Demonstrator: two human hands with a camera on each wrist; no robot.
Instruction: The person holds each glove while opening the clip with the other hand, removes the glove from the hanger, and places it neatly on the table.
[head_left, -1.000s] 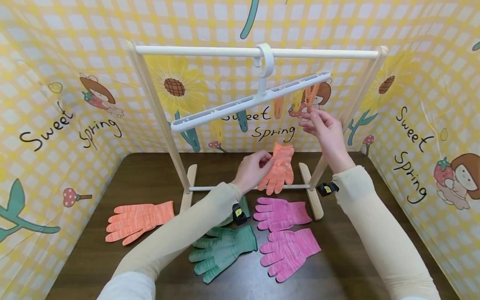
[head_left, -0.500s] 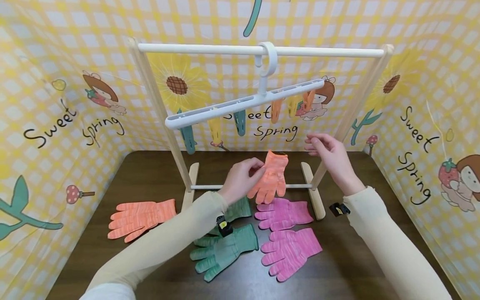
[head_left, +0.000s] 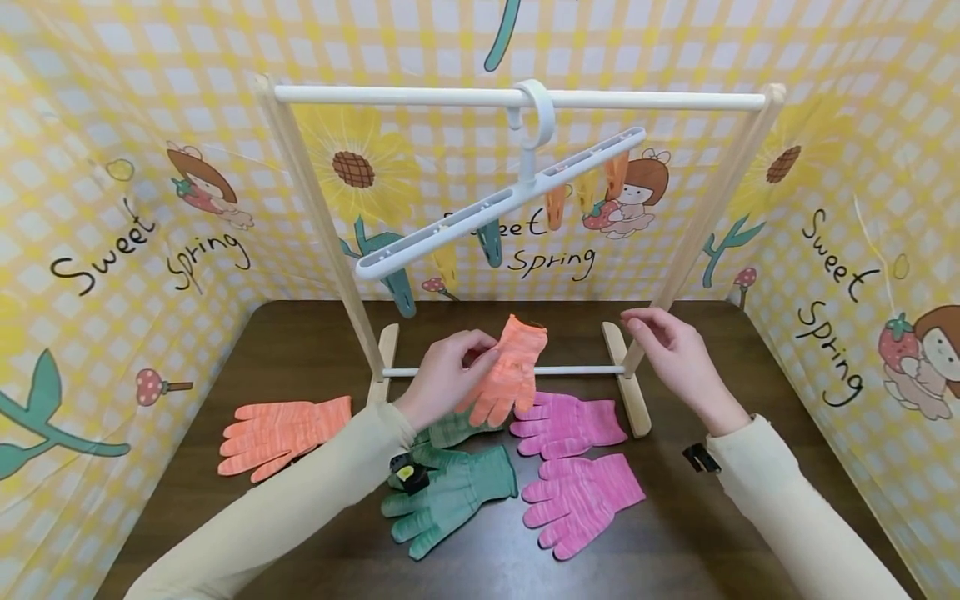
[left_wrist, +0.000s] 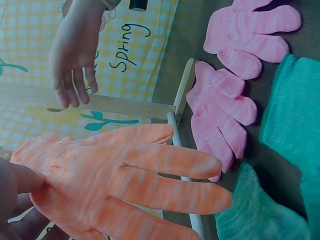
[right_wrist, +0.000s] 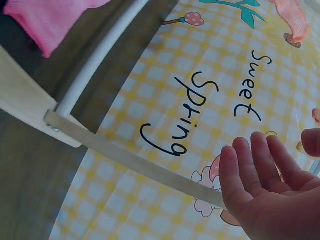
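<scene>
My left hand (head_left: 447, 377) pinches an orange knit glove (head_left: 514, 367) near its cuff, in front of the rack. The glove hangs with its fingers down; in the left wrist view my thumb (left_wrist: 25, 177) presses on it by the cuff. Beside the right post, my right hand (head_left: 684, 364) is in the air with relaxed fingers and nothing in its grip. Above both hands, a pale clip hanger (head_left: 495, 204) tilts, left end lower. From it dangle an orange clip (head_left: 617, 173) at the right end, a teal clip (head_left: 400, 293) at the left end, and several others between.
A second orange glove (head_left: 285, 433) lies on the brown table (head_left: 600, 567), left. Two green gloves, one (head_left: 457, 500) in front, and two pink gloves, one (head_left: 585, 504) nearer me, lie in the middle. A wooden rack's white rod (head_left: 420, 97) bears the hanger.
My right hand has left the orange clip at the hanger's right end and dropped lower. My left hand has carried the orange glove left and down. The hanger has swung, tilting more steeply.
</scene>
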